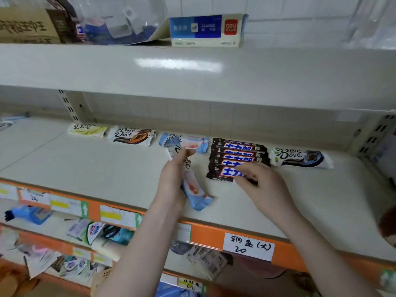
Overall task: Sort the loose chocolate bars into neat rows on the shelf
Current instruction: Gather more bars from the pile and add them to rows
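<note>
My left hand [172,181] grips a light-blue Dove bar [194,189] that points from the shelf's front toward the back. Behind it lies another light-blue Dove bar [192,143]. My right hand [263,183] rests its fingertips on the front bar [222,173] of a row of several dark Snickers bars [237,154]. Along the back of the cream shelf [96,168] lie a yellow Dove bar [86,129], a brown Dove bar [131,136] and a dark-blue Dove bar [300,158].
The shelf's orange front edge [205,232] carries paper price tags, one handwritten [248,246]. An upper shelf [192,69] overhangs the work area, with a blue box [206,30] and a carton on top. Lower shelves hold mixed small packets.
</note>
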Motion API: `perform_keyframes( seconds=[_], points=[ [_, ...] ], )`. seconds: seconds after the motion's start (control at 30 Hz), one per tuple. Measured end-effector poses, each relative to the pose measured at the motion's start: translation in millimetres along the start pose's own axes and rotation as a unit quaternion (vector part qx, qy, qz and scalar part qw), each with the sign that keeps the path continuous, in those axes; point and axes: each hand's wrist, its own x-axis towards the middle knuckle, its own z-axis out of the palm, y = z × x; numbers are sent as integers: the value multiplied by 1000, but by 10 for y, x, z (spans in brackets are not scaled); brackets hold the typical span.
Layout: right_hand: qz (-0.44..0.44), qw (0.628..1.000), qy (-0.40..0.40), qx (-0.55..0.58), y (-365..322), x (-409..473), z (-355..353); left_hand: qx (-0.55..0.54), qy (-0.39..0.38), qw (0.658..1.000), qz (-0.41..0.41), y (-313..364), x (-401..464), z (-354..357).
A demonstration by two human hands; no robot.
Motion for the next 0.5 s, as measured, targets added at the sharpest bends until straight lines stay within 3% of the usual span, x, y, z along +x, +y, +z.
perform_keyframes(
  seconds=[0.13, 0.3, 0.5],
  points=[
    [16, 991, -60, 121, -261, -63, 212, -53, -6, 998, 34, 21, -42, -173],
    [49, 960, -130, 242, -600, 30, 497, -88, -79, 990, 73, 123, 74, -398],
    [122, 934, -91, 324, -939, 265, 841, -40, -149, 987, 41, 405, 373, -956]
  ],
)
